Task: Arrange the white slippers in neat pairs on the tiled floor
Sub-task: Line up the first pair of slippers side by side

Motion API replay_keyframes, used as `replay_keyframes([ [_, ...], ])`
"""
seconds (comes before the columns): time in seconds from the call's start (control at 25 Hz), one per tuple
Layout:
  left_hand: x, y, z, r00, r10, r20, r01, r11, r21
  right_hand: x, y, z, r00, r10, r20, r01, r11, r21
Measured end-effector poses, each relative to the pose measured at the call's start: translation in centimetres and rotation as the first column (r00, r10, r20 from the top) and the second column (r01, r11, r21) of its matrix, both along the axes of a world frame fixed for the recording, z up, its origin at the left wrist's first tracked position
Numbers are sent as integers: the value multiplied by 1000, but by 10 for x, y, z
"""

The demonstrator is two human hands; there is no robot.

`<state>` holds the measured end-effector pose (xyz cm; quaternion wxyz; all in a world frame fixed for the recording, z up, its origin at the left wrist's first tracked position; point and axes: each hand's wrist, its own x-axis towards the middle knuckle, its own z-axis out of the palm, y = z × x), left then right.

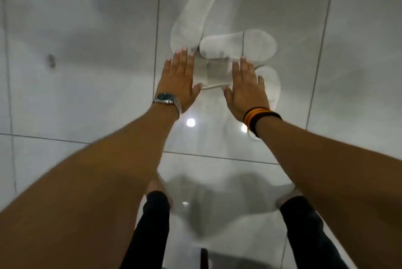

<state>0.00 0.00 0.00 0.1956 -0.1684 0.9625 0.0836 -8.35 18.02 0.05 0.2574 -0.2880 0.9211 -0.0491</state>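
Several white slippers lie in a loose heap on the glossy tiled floor (87, 86). One slipper (192, 16) lies sole up, slanting away at the top. A second slipper (238, 45) lies crosswise to its right. A third slipper (217, 72) shows between my hands, and a fourth slipper (270, 86) is partly hidden behind my right hand. My left hand (177, 81), with a wristwatch, hovers flat with fingers apart, its fingertips over the heel of the far slipper. My right hand (245, 88), with striped wristbands, is flat and open over the heap. Neither holds anything.
Large grey-white tiles with dark grout lines spread all around and mirror ceiling lights (190, 122). My legs in black trousers (152, 229) stand at the bottom of the view. A small dark mark (51, 59) sits on the floor at the left.
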Motion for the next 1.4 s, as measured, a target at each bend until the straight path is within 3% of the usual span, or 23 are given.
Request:
replay_keyframes([
  [0.2,-50,-20,-124,999,-34,-4,34,998,-51,-24,11,-133,999,-33,-7,33,999,34],
  [0.36,-76,-24,-179,992,-12,125,22,997,-81,-50,36,-183,999,18,-42,-16,999,48],
  [0.48,-73,-25,-190,981,89,171,-91,996,2,-64,65,-192,995,31,-95,-24,996,82],
  [0.68,-50,-13,-174,984,86,155,-95,994,53,-84,93,-172,952,-287,-102,300,943,142],
  [0.84,-40,-7,-157,999,29,40,-29,1000,-1,-24,25,-150,962,-267,60,268,963,-6],
  [0.92,-40,-20,-159,999,8,-42,-8,1000,-22,21,-13,-150,916,-338,215,346,938,2],
  [1.0,-47,-43,-167,997,-79,-1,79,997,2,49,-44,-158,895,-366,256,363,930,59],
  [1.08,-52,-62,-173,970,-202,137,196,979,54,44,-65,-169,922,-323,213,309,946,98],
  [1.16,-47,-67,-180,956,-219,195,206,975,86,22,-69,-185,981,-159,110,145,981,128],
  [1.28,-19,-58,-190,988,-118,95,118,993,3,-19,-60,-197,997,67,30,-70,989,131],
  [1.4,14,-51,-192,996,23,89,-21,1000,-17,-17,-51,-192,989,122,86,-129,988,84],
])
